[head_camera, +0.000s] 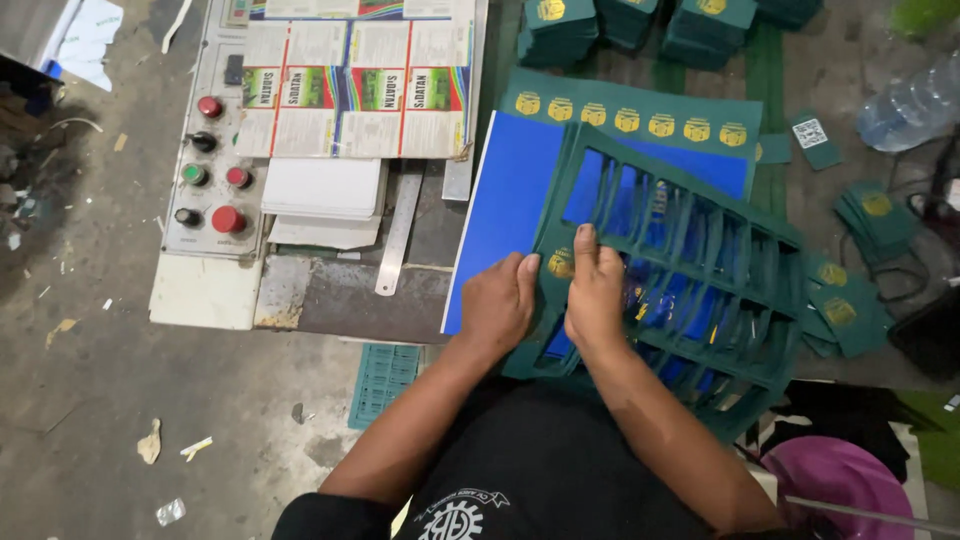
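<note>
Item: dark green die-cut card sheet (690, 270), a lattice of cut-out windows with most of its small pieces already punched out, so that it is largely a skeleton frame. It lies tilted on a bright blue flat sheet (505, 200), which rests on the bench (340, 300) directly in front of the person.

Step in hand, as judged: stripping the last green cards from the lattice. One small green card with a yellow emblem (560, 263) sits at the near-left corner of the lattice, between the two hands. The next move seems to call for a firm push of thumb against card while the frame is held flat.

Left hand (497, 305): at the lattice's left edge, palm down, fingers curled and pressed together on the frame's border. Forearm bare, coming up from below.

Right hand (595, 290): just right of the emblem card, fingers extended and close together, pressing down on a lattice bar; no pinch is visible.

Beyond the lattice, farther from the person: a green printed sheet with a row of yellow emblems (630, 118), then stacks of green cards (640, 25). Right of the lattice: loose green cards (850, 305) and a clear plastic bottle (915, 100). Left of the lattice: a metal ruler (400, 230), white paper stacks (325, 190), printed label sheets (355, 85), and a grey control panel with red and green buttons (212, 165).
</note>
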